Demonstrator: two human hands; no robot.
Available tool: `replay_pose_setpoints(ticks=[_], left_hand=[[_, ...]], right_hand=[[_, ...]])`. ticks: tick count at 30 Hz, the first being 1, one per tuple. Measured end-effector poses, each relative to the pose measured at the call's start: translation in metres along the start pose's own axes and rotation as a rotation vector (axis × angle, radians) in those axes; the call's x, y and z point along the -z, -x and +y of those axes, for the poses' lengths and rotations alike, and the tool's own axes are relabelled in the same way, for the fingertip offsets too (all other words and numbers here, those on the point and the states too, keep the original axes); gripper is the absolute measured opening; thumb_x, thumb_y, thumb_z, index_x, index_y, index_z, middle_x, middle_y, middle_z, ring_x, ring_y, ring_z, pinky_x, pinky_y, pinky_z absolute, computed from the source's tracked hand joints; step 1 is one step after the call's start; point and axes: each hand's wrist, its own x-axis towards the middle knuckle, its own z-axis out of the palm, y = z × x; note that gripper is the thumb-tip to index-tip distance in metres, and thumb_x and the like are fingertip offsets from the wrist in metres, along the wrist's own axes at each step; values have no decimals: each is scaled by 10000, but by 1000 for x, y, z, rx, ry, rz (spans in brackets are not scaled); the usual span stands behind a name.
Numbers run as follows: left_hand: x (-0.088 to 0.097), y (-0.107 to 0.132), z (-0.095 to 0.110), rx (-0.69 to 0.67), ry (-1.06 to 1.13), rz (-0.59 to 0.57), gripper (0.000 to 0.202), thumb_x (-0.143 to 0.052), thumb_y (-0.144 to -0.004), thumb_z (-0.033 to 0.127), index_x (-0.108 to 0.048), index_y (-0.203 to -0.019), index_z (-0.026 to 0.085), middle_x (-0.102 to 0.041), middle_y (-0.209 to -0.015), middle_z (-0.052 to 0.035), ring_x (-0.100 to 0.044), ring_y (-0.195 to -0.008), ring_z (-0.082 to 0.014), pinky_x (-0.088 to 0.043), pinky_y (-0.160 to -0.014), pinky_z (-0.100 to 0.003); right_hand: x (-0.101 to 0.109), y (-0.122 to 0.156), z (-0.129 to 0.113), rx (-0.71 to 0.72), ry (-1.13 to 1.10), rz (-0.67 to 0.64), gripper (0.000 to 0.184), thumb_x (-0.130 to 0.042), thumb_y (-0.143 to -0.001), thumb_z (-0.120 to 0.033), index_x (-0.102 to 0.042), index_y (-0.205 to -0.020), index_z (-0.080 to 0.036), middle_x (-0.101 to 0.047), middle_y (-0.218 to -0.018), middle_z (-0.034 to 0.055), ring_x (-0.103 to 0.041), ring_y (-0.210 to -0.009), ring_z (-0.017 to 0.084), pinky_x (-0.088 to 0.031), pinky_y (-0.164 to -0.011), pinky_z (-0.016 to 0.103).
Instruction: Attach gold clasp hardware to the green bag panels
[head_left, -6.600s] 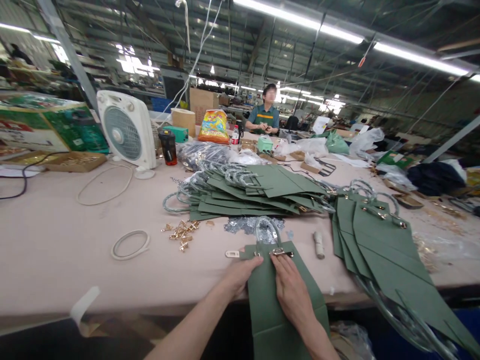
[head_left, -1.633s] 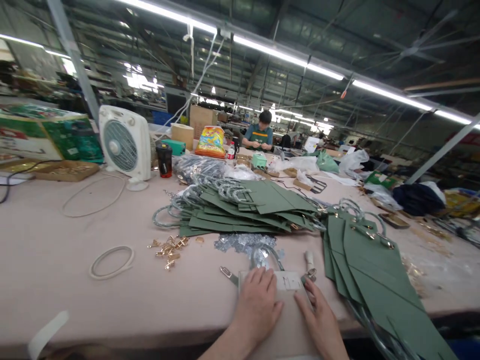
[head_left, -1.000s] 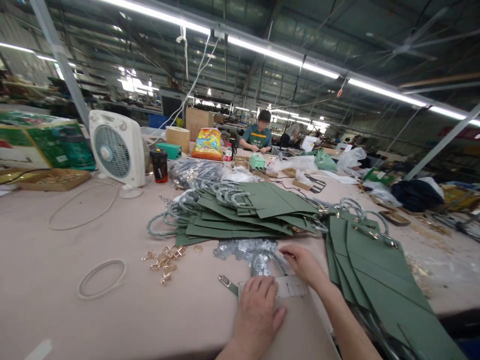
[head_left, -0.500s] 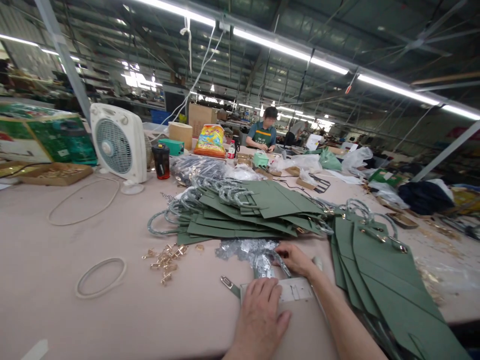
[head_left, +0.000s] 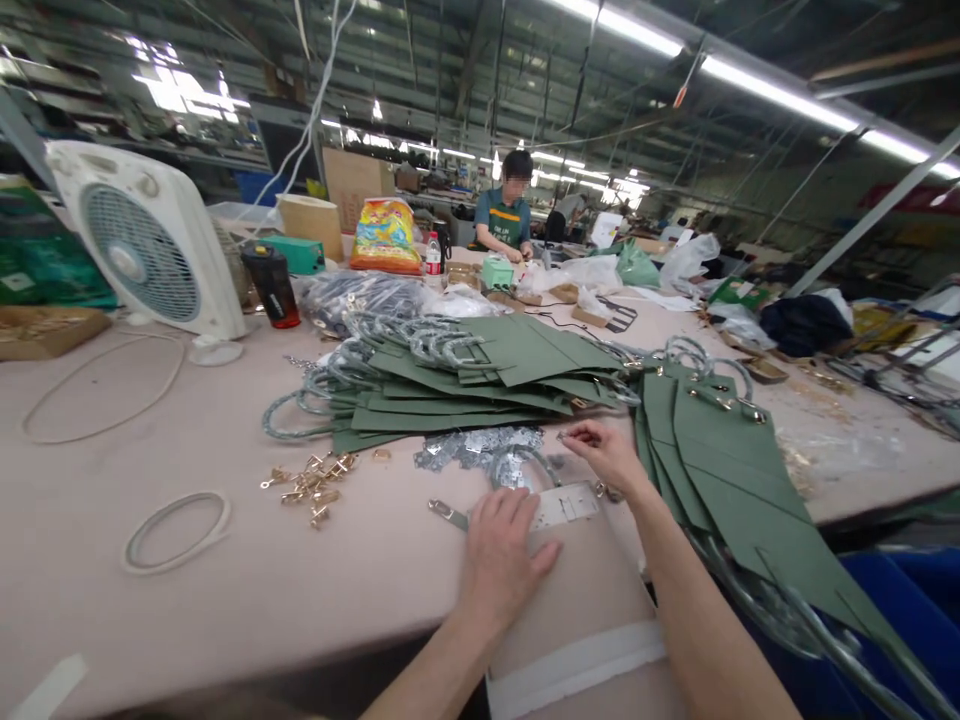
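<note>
My left hand point(head_left: 504, 545) lies flat, fingers stretched out, on a beige-lined panel point(head_left: 574, 585) with a white strip point(head_left: 568, 504) that has slits in it. A green strap with a metal buckle point(head_left: 448, 513) sticks out left of that hand. My right hand point(head_left: 609, 456) is raised just beyond the strip, thumb and fingers pinched on a small metal piece point(head_left: 562, 436). Left of the pinch is a heap of thin silvery metal plates point(head_left: 469, 447). A plastic-wrapped handle point(head_left: 525, 455) curves up from the panel's far edge, partly over the plates.
Green bag panels with wrapped handles point(head_left: 465, 405) are stacked behind the plates; more green panels point(head_left: 739, 460) hang over the edge at right. Gold clasps point(head_left: 315, 485) and a tape ring point(head_left: 176, 533) lie left. A fan point(head_left: 146, 245) and tumbler point(head_left: 271, 285) stand further back. A co-worker point(head_left: 506, 215) works opposite.
My right hand has drawn back from the plates and handle, now pinching a small metal piece. My left hand stays on the panel. The camera view has shifted right and downward.
</note>
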Motion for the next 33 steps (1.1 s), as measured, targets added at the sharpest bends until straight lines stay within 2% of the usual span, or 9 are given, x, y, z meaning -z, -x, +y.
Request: replay_pose_setpoints(ticks=[2, 6, 9, 17, 26, 33], left_hand=[[-1, 0, -1, 0, 21, 15, 549, -848, -799, 377, -652, -1296, 252, -671, -1354, -93, -563, -1263, -341, -430, -1110, -581], [-1, -2, -3, 4, 40, 9, 557, -872, -776, 392, -663, -1274, 258, -695, -1307, -81, -586, -1232, -330, -456, -1071, -549], [-1, -2, -3, 4, 36, 2, 576, -880, -768, 393, -654, -1281, 259, -693, -1306, -75, -587, -1231, -324, -453, -1067, -539], [0, -1, -2, -7, 21, -1, 574, -878, -773, 396, -639, -1279, 267, -678, -1318, -67, -575, -1245, -312, -429, -1094, -528], [-2, 1, -3, -9, 24, 14, 596, -884, -767, 396, -624, -1286, 260, -677, -1303, -63, -581, -1244, -300, -430, -1106, -518], [1, 0, -1, -10, 24, -3, 540, -851, -798, 406, -621, -1270, 282, -675, -1304, -52, -578, -1237, -292, -422, -1115, -506]], right_hand=[[5, 20, -12, -8, -28, -25, 347, -737, -829, -511, -768, -959, -190, -762, -879, 49, -649, -775, 195, -520, -740, 316], [-3, 60, -35, -61, -92, -322, 306, -701, -881, -490, -760, -974, -204, -713, -772, 5, -599, -677, 168, -481, -646, 281], [-13, 76, -43, -86, -104, -423, 240, -665, -910, -440, -733, -920, -209, -659, -708, -20, -579, -661, 160, -451, -642, 269], [-22, 74, -42, 11, 20, -445, 183, -646, -915, -361, -758, -901, -217, -742, -902, 12, -641, -865, 214, -467, -814, 299], [-20, 72, -38, -14, -22, -487, 225, -628, -929, -389, -736, -919, -191, -717, -847, 7, -614, -784, 187, -454, -739, 277], [-27, 75, -47, 80, 235, -423, 136, -590, -935, -270, -695, -875, -208, -707, -855, 19, -619, -806, 191, -441, -757, 294]])
